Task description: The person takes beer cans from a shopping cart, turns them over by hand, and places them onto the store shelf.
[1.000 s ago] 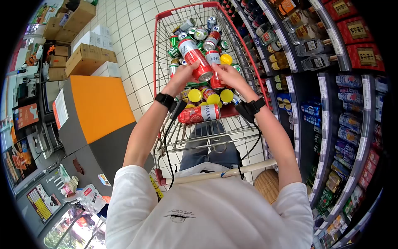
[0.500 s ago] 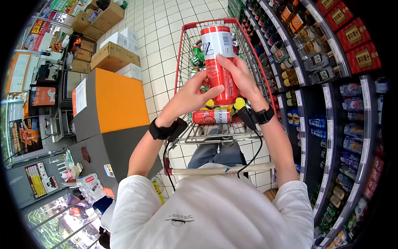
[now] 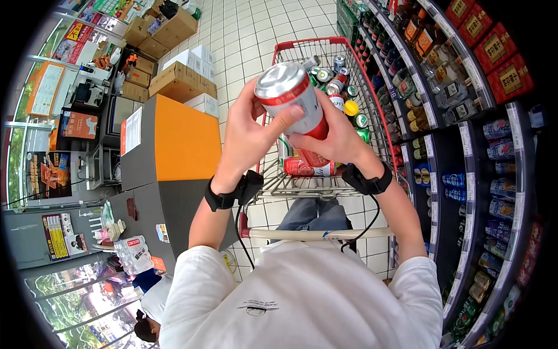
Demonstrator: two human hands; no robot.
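Ahead, at one o'clock, a red-rimmed wire shopping cart (image 3: 318, 40) holds multicoloured metal drink cans (image 3: 335, 86). Above the cart, the left hand (image 3: 247, 129) and right hand (image 3: 339, 138) clamp their fingers around a tall red-and-white metal can (image 3: 300, 95); white floor tiles (image 3: 244, 36) spread toward twelve, dark stocked shelves (image 3: 466, 139) at three.

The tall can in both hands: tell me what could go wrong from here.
The can is tilted between the left hand and right hand; if they slip, it might drop onto the cans in the cart. The cable hanging from the left wrist strap passes by the cart handle and could snag.
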